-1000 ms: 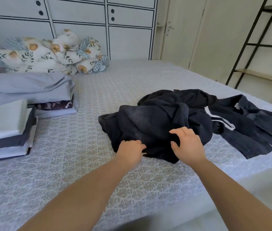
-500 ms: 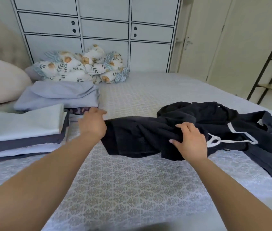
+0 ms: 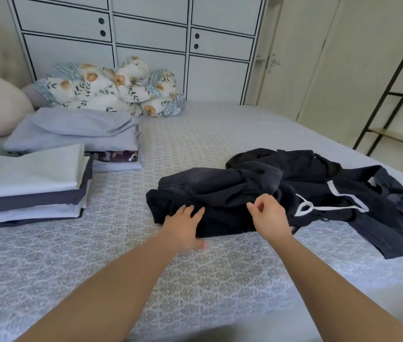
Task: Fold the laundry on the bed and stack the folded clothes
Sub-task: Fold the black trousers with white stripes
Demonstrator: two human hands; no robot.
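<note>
L hand point(image 3: 183, 224) back on dark garment point(image 3: 220, 193)

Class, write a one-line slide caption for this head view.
Left hand rests flat on dark clothes on the bed; right hand hovers, folded stacks alongside.

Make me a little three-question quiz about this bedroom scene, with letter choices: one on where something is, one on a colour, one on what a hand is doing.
1. Where do the folded stacks lie, seen from the camera?
A. left side of the bed
B. on the floor
C. on the shelf

2. What colour is the drawstring on the dark clothes?
A. red
B. white
C. yellow

3. What is the left hand doing?
A. lifting a pillow
B. opening a drawer
C. resting flat on the dark garment

Answers:
1 A, the folded stacks sit at the left of the bed.
2 B, the drawstring is white against the dark clothes.
3 C, the left hand lies on the cloth with straight fingers.
</note>
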